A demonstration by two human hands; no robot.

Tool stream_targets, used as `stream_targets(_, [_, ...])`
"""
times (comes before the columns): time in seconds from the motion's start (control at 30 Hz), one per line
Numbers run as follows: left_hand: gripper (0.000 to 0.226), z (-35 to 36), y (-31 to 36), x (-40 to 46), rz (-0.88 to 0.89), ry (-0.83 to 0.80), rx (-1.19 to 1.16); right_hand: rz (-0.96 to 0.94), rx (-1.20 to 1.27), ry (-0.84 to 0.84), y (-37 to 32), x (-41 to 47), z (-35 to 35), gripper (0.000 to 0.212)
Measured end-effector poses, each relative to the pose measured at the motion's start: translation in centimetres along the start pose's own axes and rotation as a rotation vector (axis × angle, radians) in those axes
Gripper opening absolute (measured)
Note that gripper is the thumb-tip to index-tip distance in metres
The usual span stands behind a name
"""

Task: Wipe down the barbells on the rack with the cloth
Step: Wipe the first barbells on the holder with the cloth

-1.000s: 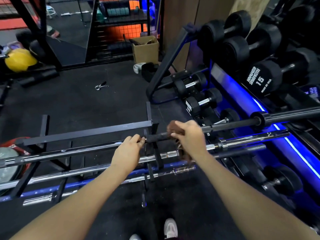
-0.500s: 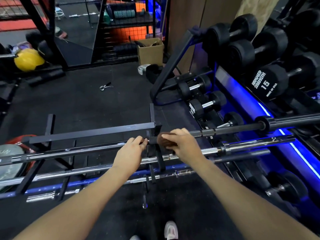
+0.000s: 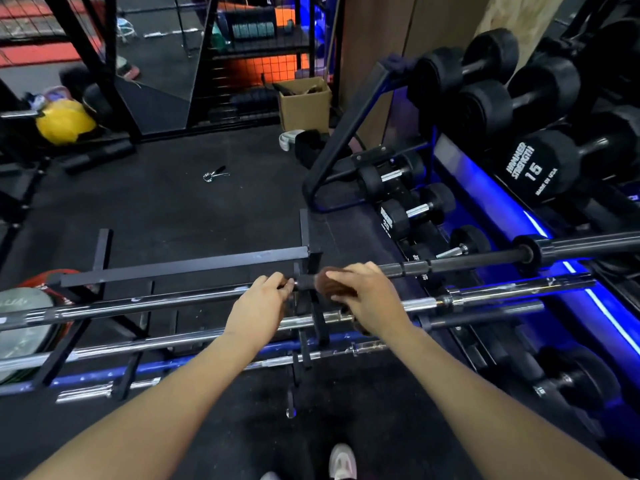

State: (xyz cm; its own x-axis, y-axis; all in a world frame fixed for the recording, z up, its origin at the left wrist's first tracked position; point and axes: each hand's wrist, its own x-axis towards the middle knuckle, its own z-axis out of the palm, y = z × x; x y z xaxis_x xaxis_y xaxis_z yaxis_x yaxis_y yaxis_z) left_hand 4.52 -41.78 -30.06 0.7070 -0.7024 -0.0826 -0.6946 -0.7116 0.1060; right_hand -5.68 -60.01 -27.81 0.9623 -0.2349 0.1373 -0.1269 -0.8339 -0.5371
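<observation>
Two bare forearms reach forward over a white shoe (image 3: 342,460) on the black floor. Compared with a second ago, the right hand (image 3: 367,295) has slid the brown cloth (image 3: 334,283) leftward along the black barbell (image 3: 464,263), so the cloth now sits close to the left hand (image 3: 258,301) instead of well apart from it. The right hand's fingers are curled over the cloth, wrapping it round the bar just right of the rack upright (image 3: 313,271). The left hand has stayed put, its fingers curled round the top bar at the upright, steadying it.

Counting the bars on the horizontal rack: nearest lies a chrome bar (image 3: 104,389) beside a blue one (image 3: 173,368), then two more chrome barbells (image 3: 138,344) (image 3: 156,304) farther up, then the black one being wiped, five in all that can be told apart.

To the right, the dumbbell rack (image 3: 346,133) glows with blue strip light; one dumbbell (image 3: 540,168) reads 15, and at least three more black ones sit above it, with several small ones on the floor below; the exact total is unclear. Farther off lie one spring collar (image 3: 214,174), one cardboard box (image 3: 304,105) and one yellow ball (image 3: 64,121).
</observation>
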Motion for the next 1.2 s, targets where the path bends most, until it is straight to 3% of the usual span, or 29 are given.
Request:
stream_targets(0.13, [0.05,-0.3,0.3,0.2,-0.009,-0.003,-0.014,0.34,0.139,0.283,2.3,0.4,-1.9,0.039])
stream_targets(0.2, [0.049,-0.3,0.5,0.2,-0.008,-0.009,-0.021,0.488,0.05,0.293,2.4,0.9,-1.8,0.036])
stream_targets(0.27, [0.049,-0.4,0.8,0.1,-0.014,-0.011,-0.02,0.464,-0.022,0.225,0.7,1.3,-0.8,0.034])
stream_targets(0.4, [0.051,-0.7,0.9,0.2,-0.01,-0.016,0.004,0.37,0.18,0.12,-2.3,1.3,1.0,0.028])
stream_targets(0.53, [0.05,-1.1,0.6,0.4,-0.009,-0.026,0.0,0.576,0.415,0.308,0.9,2.4,-1.7,0.021])
stream_targets(0.63, [0.05,-1.0,0.6,0.2,-0.007,-0.03,-0.012,0.77,0.391,0.427,2.5,2.9,-2.6,0.026])
stream_targets(0.73, [0.052,-0.9,0.6,0.2,-0.001,-0.031,-0.015,0.758,0.336,0.334,0.6,3.0,-1.1,0.026])
stream_targets(0.97, [0.059,-1.0,0.3,0.3,0.022,-0.063,0.021,0.624,0.492,0.145,-1.6,3.1,0.9,0.025])
stream_targets(1.13, [0.055,-1.3,0.1,0.3,0.051,-0.05,0.019,0.851,0.481,0.42,2.3,3.9,-1.7,0.026])
stream_targets(1.2, [0.055,-1.3,0.3,0.4,0.05,-0.048,0.019,0.853,0.44,0.416,1.7,3.5,-1.4,0.027])
